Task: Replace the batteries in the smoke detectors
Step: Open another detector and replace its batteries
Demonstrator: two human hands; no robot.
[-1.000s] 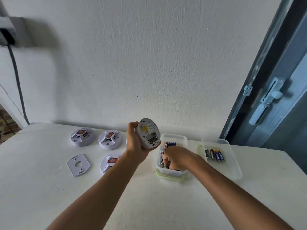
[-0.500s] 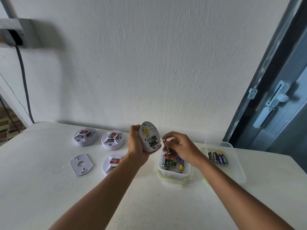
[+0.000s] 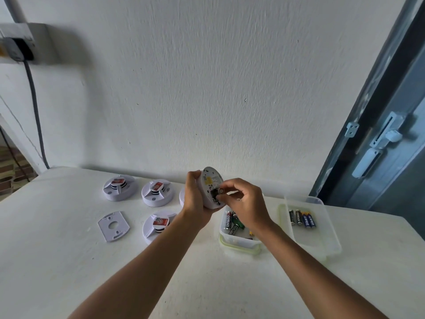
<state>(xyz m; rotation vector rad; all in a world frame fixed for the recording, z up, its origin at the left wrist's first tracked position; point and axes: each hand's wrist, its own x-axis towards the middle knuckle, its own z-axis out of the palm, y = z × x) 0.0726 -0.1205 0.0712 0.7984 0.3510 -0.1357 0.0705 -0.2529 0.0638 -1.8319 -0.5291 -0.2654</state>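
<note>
raised from the box (image 3: pixel 239 242), right hand (image 3: pixel 246 203) pinches battery (image 3: pixel 221 191) against detector (image 3: pixel 212 187) gripped by left hand (image 3: pixel 195 199).

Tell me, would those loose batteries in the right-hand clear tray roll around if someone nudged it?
Probably, a little. The batteries are smooth cylinders lying on their sides with nothing holding them. They would likely only roll sideways until the tray wall stops them. The thin, see-through tray itself looks light, so it might slide easily.

Matt white plastic detector (image 3: pixel 212 183); clear glossy plastic tub (image 3: pixel 239 241) at 4 o'clock; rough plastered wall (image 3: pixel 207 88).
</note>
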